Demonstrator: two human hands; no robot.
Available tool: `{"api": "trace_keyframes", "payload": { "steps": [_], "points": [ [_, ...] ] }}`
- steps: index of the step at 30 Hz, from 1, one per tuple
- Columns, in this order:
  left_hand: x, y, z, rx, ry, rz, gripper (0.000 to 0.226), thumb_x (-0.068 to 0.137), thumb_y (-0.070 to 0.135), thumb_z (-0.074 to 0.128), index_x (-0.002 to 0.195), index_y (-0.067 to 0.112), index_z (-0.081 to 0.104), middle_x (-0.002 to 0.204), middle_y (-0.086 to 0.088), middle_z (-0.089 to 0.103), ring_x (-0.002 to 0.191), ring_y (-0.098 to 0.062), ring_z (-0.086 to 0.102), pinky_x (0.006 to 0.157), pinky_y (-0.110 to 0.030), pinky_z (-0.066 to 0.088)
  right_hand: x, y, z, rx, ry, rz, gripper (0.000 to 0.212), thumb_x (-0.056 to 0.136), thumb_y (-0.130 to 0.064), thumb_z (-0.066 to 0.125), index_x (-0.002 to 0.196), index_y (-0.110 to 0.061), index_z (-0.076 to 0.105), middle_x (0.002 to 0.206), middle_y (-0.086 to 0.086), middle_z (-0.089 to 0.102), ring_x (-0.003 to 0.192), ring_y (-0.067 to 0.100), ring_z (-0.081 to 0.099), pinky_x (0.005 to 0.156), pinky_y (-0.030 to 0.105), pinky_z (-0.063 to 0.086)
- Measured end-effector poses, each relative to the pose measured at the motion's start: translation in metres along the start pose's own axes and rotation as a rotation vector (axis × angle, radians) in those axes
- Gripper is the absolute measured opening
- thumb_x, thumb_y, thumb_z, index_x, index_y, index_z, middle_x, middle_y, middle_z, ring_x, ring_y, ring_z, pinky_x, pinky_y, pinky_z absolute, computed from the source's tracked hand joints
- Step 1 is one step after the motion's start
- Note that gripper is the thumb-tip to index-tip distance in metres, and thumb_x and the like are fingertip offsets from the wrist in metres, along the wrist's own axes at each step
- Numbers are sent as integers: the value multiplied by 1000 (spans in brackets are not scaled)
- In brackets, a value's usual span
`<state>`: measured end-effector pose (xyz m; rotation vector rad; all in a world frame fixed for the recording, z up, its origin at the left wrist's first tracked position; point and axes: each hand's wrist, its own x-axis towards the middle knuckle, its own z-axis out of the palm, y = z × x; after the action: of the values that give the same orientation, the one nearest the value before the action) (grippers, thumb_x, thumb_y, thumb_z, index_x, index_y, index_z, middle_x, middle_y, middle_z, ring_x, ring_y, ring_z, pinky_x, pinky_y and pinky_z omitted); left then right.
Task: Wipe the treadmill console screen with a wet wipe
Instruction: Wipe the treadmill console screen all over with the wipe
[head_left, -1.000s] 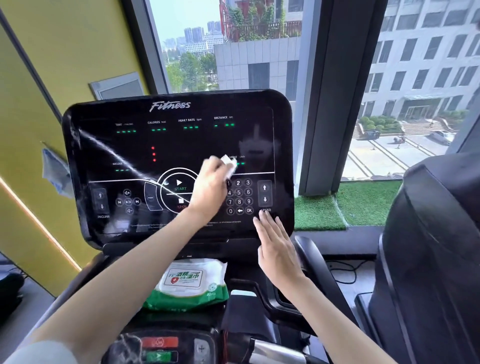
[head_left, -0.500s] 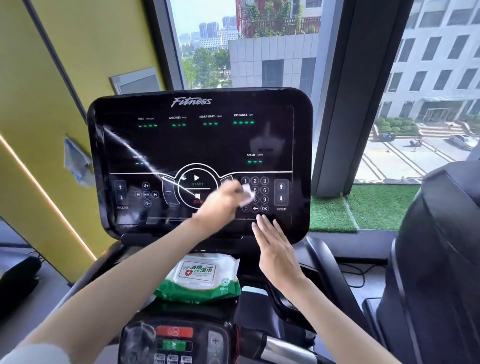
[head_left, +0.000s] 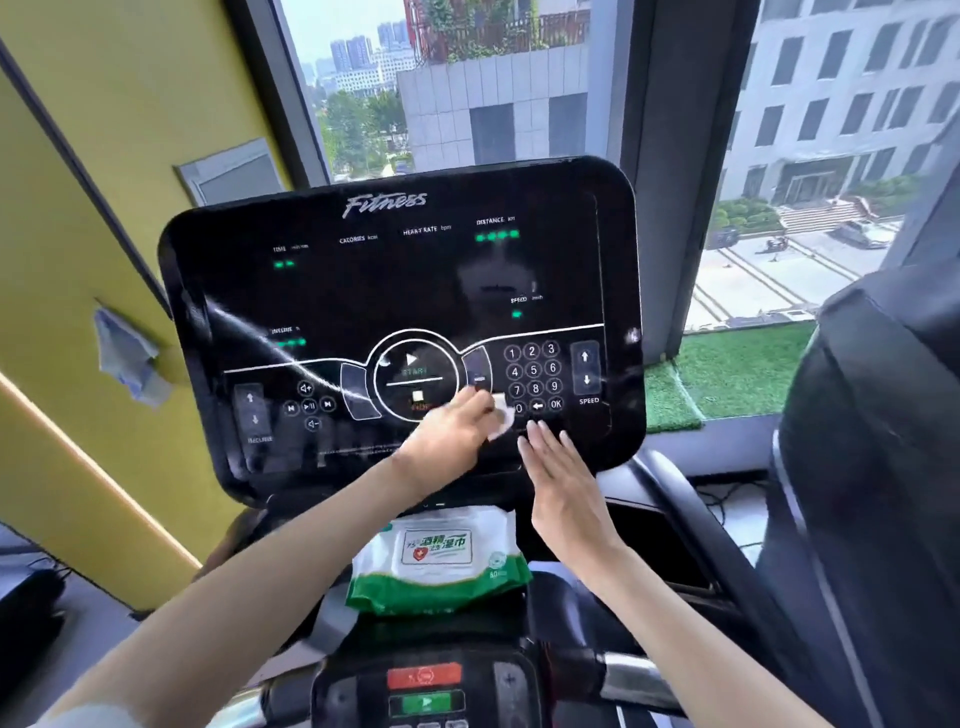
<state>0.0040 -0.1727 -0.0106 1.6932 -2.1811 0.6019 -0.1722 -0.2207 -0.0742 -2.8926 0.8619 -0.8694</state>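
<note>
The black treadmill console screen (head_left: 395, 291) fills the middle of the view, lit with green readouts, a round START control and a number keypad. My left hand (head_left: 452, 431) is closed on a small white wet wipe (head_left: 501, 415), which is pressed against the screen's lower part, just left of the keypad. My right hand (head_left: 563, 478) lies flat with fingers together and extended, its fingertips touching the console's lower edge below the keypad. A wet streak runs across the screen's left side.
A green and white pack of wet wipes (head_left: 441, 561) rests on the shelf under the console. Below it sits a lower control panel with a red and a green button (head_left: 426, 691). Yellow wall at left, window behind, a dark machine (head_left: 872, 467) at right.
My left hand with the wipe has slid down the screen from above the keypad to beside its lower left. My right hand has stayed at the console's lower edge. The camera view shifted.
</note>
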Motion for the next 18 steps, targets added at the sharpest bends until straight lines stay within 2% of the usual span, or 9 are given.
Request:
{"api": "trace_keyframes", "payload": {
  "steps": [2,3,6,9,11,13,15,16,18],
  "points": [
    [-13,-2,3,63,-130,164,43,55,-14,67,93,6,65,88,-9,56,83,-22,48,55,-34,53,-1,-4,1,-19,-8,28,66,64,15,64,128,8,49,139,22,45,131,30,40,111,39,13],
    [-7,-8,-1,56,-112,154,42,54,-14,66,92,6,65,87,-9,57,83,-23,49,55,-33,53,-1,-6,1,-28,-12,44,67,64,15,64,128,8,49,139,22,44,132,30,40,111,40,13],
    [29,-29,-28,-49,154,-130,33,67,-9,50,94,5,63,86,-14,56,82,-26,50,49,-33,51,2,-16,3,-58,-30,65,70,62,14,65,130,8,47,140,22,42,133,31,38,112,40,12],
    [46,-41,-37,-95,360,-345,34,72,-16,52,98,0,65,86,-16,56,79,-32,53,60,-37,51,5,-26,4,-95,-50,71,72,62,12,66,131,7,46,141,22,42,134,30,37,111,40,12],
    [32,-32,-27,-89,233,-219,39,65,-19,55,97,3,64,87,-14,55,80,-28,48,55,-39,51,7,-30,5,-106,-57,83,71,63,10,67,131,7,46,141,22,42,133,30,37,111,38,11],
    [3,-19,-14,-9,21,59,39,62,-15,57,95,6,64,88,-10,55,82,-23,49,53,-35,52,8,-30,5,-119,-46,103,70,62,9,69,129,8,48,139,23,44,131,31,40,111,37,11],
    [-18,-15,-11,96,-75,290,34,67,-6,50,96,6,64,87,-9,57,78,-23,55,58,-31,53,10,-29,4,-110,-19,124,67,61,11,68,126,8,51,136,24,48,129,32,44,112,38,12],
    [-18,-18,-14,105,-63,300,33,68,-4,49,96,6,64,85,-8,57,77,-23,55,57,-31,52,12,-28,3,-104,-8,131,67,60,13,67,125,9,52,135,24,49,128,32,45,112,39,13],
    [0,-29,-26,57,8,122,34,63,-9,56,92,5,65,83,-10,55,79,-24,51,51,-32,50,14,-29,3,-99,2,142,68,59,15,67,125,8,52,135,24,49,127,32,46,112,38,13]
  ]
}}
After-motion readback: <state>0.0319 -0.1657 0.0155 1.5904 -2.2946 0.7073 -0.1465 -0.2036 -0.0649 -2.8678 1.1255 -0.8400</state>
